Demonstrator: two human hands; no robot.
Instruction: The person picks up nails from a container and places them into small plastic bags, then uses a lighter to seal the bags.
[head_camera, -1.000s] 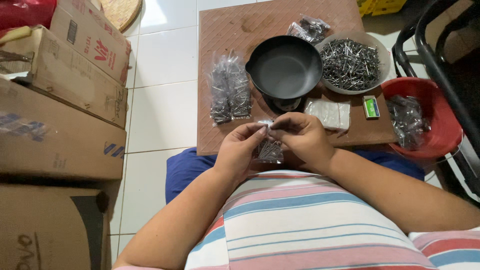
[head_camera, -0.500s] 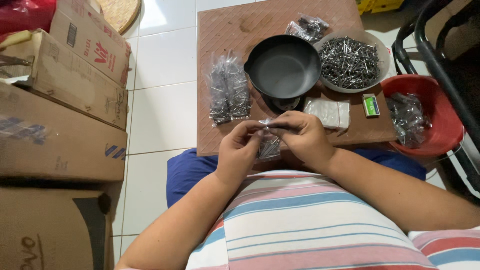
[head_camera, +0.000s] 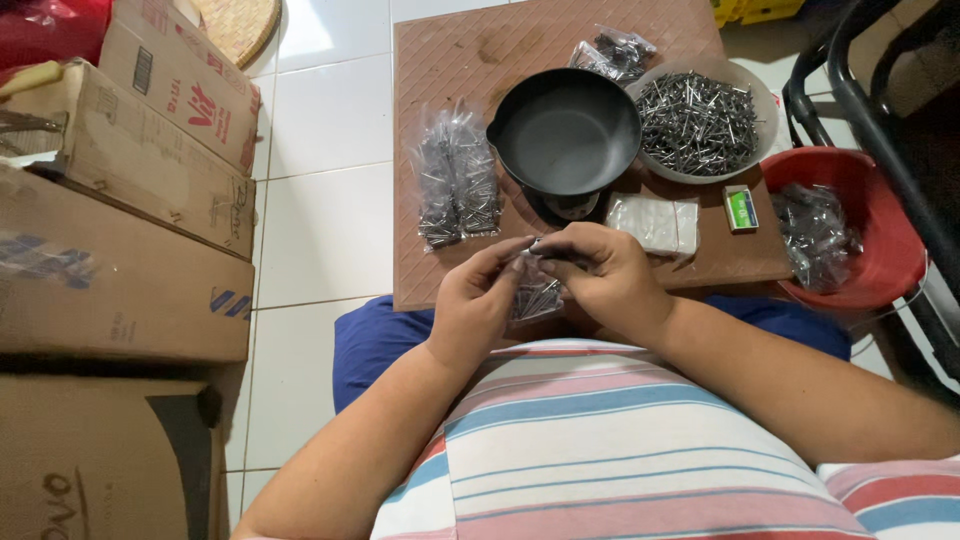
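A small clear plastic bag of nails hangs between my two hands over the near edge of a low brown board. My left hand pinches the bag's top edge from the left. My right hand pinches the same edge from the right, fingertips nearly touching the left ones. Behind my hands a black scale pan stands on the board, with nothing in it.
Filled nail bags lie left of the pan. A clear bowl of loose nails, folded plastic bags and a small matchbox are to the right. A red basin holds more bags. Cardboard boxes line the left.
The hands stay at the bag's mouth and work its top edge; the bag has swung slightly and shifted a little up and left.
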